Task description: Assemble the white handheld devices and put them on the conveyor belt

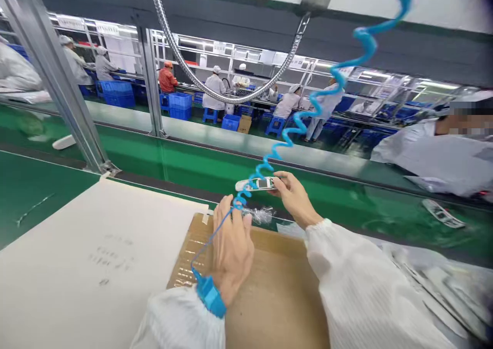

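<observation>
**Right hand holds white device at conveyor edge**

Head view. My right hand [295, 195] is extended forward over the far edge of the tabletop [92, 256]. Its grip is closed on a small white device [257, 183] with a grey window on its face; the fingers pinch the device's right end, and the device lies roughly level above the green conveyor belt [215, 172]. My left hand [231, 246] is just beside and nearer to me, over a brown cardboard sheet [269, 287]. Its fingers are extended and loosely together, holding nothing; the fingertips reach toward the device without touching it. A blue wrist strap [210, 295] sits on my left wrist, and its blue coiled cord [327, 87] rises past the device toward the upper right. A crumpled piece of clear plastic film [262, 215] lies between both hands at the cardboard's far edge. At right, a co-worker's white sleeve [427, 156] rests near the belt. A flexible metal hose [231, 92] hangs overhead.
</observation>
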Action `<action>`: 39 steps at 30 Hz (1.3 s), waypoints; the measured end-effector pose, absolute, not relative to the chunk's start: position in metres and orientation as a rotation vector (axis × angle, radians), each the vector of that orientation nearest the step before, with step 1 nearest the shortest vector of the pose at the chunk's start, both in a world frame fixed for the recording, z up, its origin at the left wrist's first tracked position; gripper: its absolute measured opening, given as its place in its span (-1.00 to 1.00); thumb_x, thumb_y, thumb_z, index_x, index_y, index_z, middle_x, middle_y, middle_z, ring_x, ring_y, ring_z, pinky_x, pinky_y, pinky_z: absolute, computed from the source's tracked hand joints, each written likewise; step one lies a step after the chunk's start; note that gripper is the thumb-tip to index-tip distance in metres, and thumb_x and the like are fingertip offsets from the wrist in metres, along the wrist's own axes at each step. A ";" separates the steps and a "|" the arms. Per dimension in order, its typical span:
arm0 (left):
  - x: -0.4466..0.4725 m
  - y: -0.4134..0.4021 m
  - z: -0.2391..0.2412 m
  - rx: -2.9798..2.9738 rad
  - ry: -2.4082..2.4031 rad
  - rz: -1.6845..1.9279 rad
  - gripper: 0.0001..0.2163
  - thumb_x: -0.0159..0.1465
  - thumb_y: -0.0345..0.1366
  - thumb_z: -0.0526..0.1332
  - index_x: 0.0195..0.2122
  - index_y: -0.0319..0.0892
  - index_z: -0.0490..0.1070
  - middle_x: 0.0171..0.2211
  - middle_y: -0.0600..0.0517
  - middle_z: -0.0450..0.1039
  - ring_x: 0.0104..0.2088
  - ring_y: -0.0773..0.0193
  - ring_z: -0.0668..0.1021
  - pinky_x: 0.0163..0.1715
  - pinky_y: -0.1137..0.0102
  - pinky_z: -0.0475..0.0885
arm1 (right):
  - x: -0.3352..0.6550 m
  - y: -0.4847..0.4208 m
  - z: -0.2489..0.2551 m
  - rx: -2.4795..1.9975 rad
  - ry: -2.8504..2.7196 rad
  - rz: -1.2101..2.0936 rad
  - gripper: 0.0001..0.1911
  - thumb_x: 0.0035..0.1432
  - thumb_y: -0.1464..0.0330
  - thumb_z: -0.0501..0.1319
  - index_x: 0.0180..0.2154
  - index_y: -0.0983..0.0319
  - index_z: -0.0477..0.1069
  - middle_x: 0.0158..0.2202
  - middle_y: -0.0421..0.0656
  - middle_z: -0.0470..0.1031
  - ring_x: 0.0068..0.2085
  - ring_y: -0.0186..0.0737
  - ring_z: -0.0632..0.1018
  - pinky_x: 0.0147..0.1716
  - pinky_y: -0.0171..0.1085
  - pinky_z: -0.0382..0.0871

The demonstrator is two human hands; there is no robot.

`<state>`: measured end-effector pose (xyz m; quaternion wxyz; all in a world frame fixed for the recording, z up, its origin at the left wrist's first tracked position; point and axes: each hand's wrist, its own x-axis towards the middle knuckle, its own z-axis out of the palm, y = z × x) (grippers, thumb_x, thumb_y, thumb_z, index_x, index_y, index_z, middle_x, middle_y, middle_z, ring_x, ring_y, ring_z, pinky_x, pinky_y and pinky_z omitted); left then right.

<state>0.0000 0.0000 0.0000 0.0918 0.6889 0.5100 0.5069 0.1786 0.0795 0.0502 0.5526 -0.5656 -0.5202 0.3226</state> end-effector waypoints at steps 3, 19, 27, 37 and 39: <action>0.001 -0.003 0.008 2.026 1.463 1.466 -0.61 0.45 -0.20 -0.05 0.19 -0.30 0.27 0.26 -0.26 0.21 0.29 -0.04 0.24 0.26 0.00 0.17 | 0.182 0.034 0.058 -1.263 -1.251 0.847 -0.56 0.09 -0.03 0.28 -0.15 0.14 0.45 -0.26 -0.16 0.55 -0.25 -0.18 0.55 -0.22 -0.16 0.51; 0.002 -0.015 0.020 2.100 1.203 0.746 -0.79 0.37 -0.23 0.06 -0.11 -0.03 0.48 -0.35 0.06 0.53 -0.35 0.18 0.51 -0.36 0.37 0.18 | 0.207 -0.038 0.029 -1.411 -1.962 -0.506 -0.91 0.30 0.29 0.23 -0.17 0.12 0.46 -0.15 -0.17 0.53 -0.19 -0.20 0.48 -0.16 -0.15 0.16; -0.001 0.000 0.016 1.759 1.527 0.868 -0.79 0.32 -0.21 0.09 -0.22 -0.07 0.52 -0.37 0.03 0.57 -0.30 0.12 0.54 -0.32 0.36 0.23 | 0.173 -0.040 0.026 -1.360 -2.095 -0.279 -0.86 0.34 0.42 0.11 -0.32 0.17 0.34 -0.20 -0.19 0.54 -0.17 -0.20 0.44 -0.15 -0.16 0.11; -0.009 0.016 0.006 1.460 1.413 1.029 -0.69 0.30 -0.07 0.11 -0.34 -0.18 0.50 -0.62 0.04 0.45 -0.57 0.26 0.47 -0.50 0.42 0.27 | 0.179 0.041 -0.003 -1.925 -1.891 0.019 -0.95 0.19 0.42 0.16 -0.34 0.18 0.37 -0.18 -0.11 0.50 -0.10 -0.09 0.44 -0.16 -0.14 0.15; -0.008 0.016 0.005 1.452 1.396 1.034 -0.70 0.30 -0.08 0.11 -0.33 -0.18 0.49 -0.57 0.04 0.48 -0.58 0.29 0.46 -0.52 0.43 0.27 | 0.197 0.034 -0.002 -1.859 -1.901 0.028 -0.93 0.21 0.35 0.16 -0.29 0.16 0.42 -0.15 -0.14 0.51 -0.10 -0.13 0.47 -0.13 -0.16 0.20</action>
